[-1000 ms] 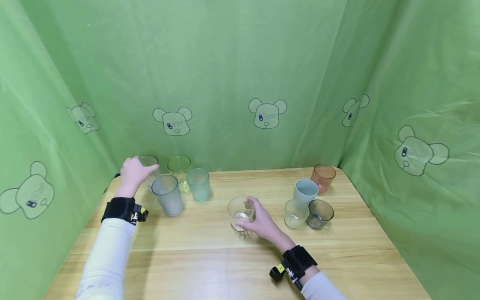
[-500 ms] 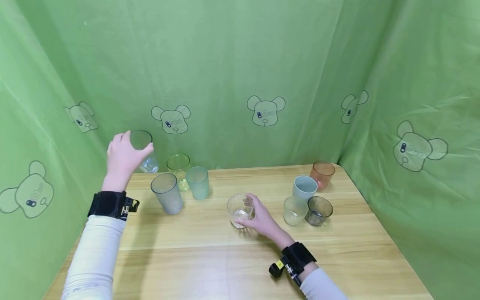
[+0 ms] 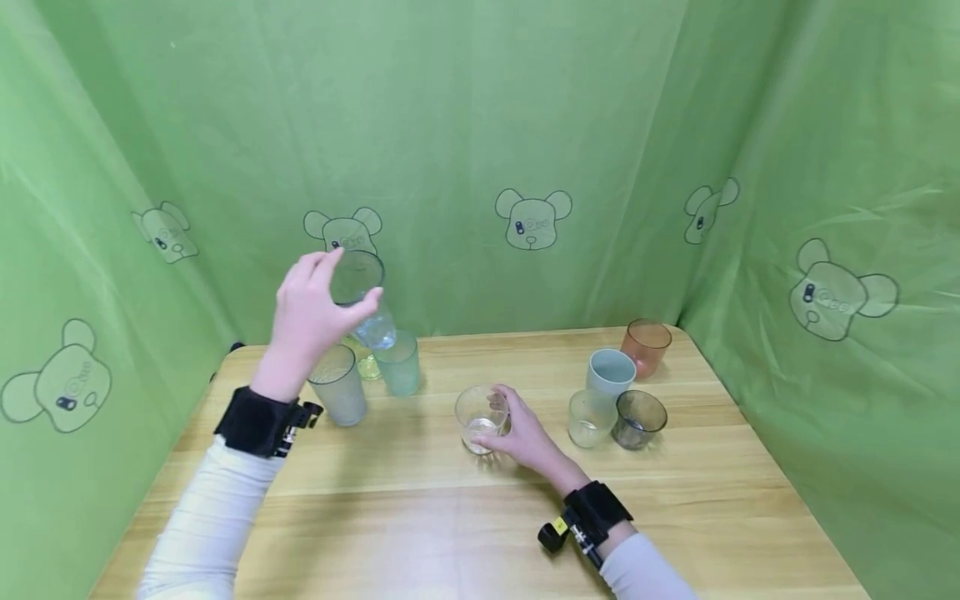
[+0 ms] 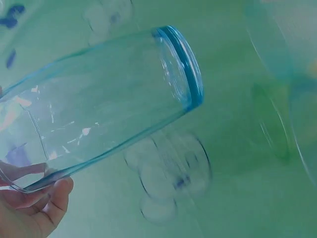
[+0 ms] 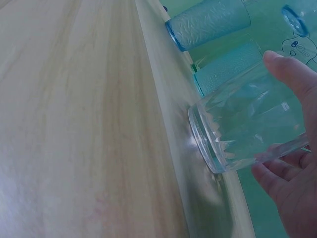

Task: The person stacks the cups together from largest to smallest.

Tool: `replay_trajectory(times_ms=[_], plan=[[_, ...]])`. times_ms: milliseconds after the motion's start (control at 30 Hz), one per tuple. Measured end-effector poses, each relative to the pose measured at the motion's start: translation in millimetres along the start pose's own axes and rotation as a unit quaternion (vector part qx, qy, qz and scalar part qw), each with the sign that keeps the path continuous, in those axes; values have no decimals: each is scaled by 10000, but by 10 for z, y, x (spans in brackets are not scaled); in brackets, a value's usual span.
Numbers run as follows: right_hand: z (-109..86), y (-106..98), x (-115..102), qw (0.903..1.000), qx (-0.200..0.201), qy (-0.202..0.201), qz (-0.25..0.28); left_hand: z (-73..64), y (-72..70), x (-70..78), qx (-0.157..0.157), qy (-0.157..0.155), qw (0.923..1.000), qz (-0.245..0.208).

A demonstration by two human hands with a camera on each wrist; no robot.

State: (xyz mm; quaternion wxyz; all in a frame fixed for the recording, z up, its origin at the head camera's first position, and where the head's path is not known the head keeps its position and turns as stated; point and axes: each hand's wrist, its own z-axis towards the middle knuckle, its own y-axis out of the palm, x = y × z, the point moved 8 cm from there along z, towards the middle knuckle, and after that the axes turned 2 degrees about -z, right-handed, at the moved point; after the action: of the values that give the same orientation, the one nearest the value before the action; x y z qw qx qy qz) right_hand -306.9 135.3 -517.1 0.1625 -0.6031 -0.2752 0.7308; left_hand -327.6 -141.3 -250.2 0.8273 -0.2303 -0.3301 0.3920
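My left hand (image 3: 311, 312) grips a tall clear tumbler (image 3: 377, 327) near its rim, raised over the left group of glasses. In the left wrist view this tumbler (image 4: 109, 104) shows a thick bluish base, tilted away from the fingers. Lower on the table, my right hand (image 3: 525, 437) curls thumb and fingers around a short clear glass (image 3: 474, 421) standing upright. The right wrist view shows the ridged base of that glass (image 5: 247, 124) at the wood. Behind the raised tumbler, a yellow-green glass (image 3: 368, 367) is mostly hidden.
A grey-blue textured tumbler (image 3: 343, 398) and a teal tumbler (image 3: 402, 371) stand on the left of the wooden table (image 3: 450, 533). Grouped at right are an orange-red glass (image 3: 647, 348), a light blue cup (image 3: 611, 372), a pale glass (image 3: 590, 421) and a smoky glass (image 3: 637, 421). Green curtain surrounds them.
My left hand has lifted the tall tumbler off the back left of the table, then carried it to the right. My right hand and the short glass stay put.
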Motion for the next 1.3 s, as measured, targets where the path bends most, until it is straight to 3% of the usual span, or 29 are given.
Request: replay_trajectory(times_ms=[233,367,533,667,867,1000,1300], plan=[[3,-3,-19,9999,13,-87,70,-189,318,533,-253,762,9965,-245],[6,-4,-25,9999,0,-122,75,-324,559,699,-335,1100,9928,-337],[7,2,-6,9999,-27,-71,109,-505,806,818,-193,1497,9870,-546],[10,3,15,9998,-48,6,174,-644,955,883,-199,1627,9840,-706],[16,-2,19,9998,49,-170,126,-835,1210,903,-503,1639,9825,-726],[16,-12,2,9993,147,-346,25,-944,1371,877,-724,1545,9830,-673],[10,-10,-14,9993,92,-275,245,-1084,1650,779,-1276,1172,9843,-347]])
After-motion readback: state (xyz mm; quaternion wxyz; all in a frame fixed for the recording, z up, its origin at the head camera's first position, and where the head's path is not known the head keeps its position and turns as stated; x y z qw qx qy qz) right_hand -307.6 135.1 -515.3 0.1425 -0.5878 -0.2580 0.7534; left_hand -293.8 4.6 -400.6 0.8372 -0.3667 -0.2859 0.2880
